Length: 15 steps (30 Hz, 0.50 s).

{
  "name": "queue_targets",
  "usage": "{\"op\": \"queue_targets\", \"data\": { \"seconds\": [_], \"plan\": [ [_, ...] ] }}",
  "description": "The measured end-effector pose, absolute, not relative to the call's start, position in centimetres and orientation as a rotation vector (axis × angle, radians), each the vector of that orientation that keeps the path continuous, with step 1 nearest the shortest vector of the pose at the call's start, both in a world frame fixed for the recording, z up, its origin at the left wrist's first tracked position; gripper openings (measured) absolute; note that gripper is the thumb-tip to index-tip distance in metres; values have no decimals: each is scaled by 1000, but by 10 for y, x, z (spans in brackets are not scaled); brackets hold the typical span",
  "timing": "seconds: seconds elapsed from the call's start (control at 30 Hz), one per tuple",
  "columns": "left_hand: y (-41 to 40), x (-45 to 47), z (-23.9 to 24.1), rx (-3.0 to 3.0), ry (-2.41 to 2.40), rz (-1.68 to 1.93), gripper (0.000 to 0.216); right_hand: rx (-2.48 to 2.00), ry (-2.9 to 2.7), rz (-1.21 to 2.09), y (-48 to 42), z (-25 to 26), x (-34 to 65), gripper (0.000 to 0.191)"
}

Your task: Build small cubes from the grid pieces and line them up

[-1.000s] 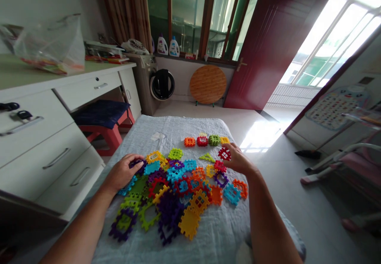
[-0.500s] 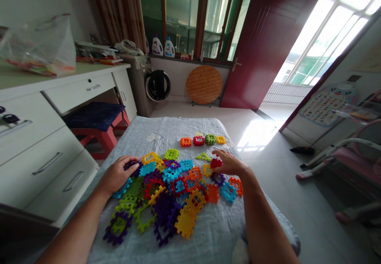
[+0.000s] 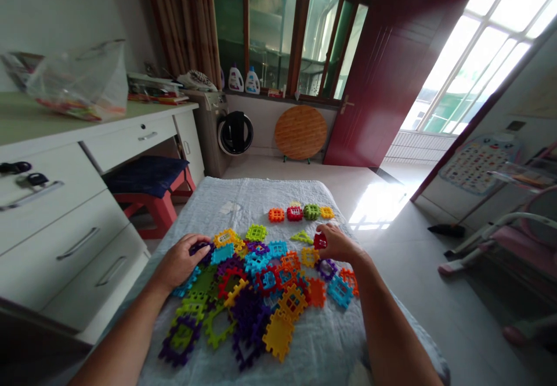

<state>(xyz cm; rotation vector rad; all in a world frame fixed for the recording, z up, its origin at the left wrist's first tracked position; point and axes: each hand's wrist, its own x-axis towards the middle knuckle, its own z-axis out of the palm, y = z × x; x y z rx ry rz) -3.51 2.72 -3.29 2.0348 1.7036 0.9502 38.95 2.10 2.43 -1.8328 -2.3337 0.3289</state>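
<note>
My left hand (image 3: 185,258) rests at the left edge of a loose pile of plastic interlocking pieces, fingers and thumb closed around a purple piece (image 3: 202,251). At the pile's right side my right hand (image 3: 337,243) pinches a red window-patterned piece (image 3: 320,241) between thumb and fingers. Beside it lie a green triangular piece (image 3: 301,237) and a yellow window piece (image 3: 310,257). A blue flat piece (image 3: 223,253) is close to my left hand. Purple, green, orange and yellow pieces overlap in the middle.
Behind the pile stands a row of assembled blocks: orange (image 3: 276,215), red (image 3: 295,213), green (image 3: 311,212) and yellow (image 3: 327,212). All lie on a cloth-covered table (image 3: 261,190). A white desk (image 3: 143,133) and a red stool (image 3: 159,200) are at the left.
The view has shifted slightly, so everything sits lower. My right hand's fingers have closed in on the red piece, which has turned to show its window face. My left hand stays at the purple piece.
</note>
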Motion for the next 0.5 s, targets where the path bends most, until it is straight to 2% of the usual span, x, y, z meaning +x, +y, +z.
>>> {"op": "queue_targets", "data": {
  "seconds": [0.23,0.5],
  "plan": [
    [26,-35,-32,2016,1699,945,33,-1713,-2347,8,74,49,356,44],
    [27,-36,-34,2011,1699,966,34,-1783,-2525,55,128,47,330,48]
  ]
}}
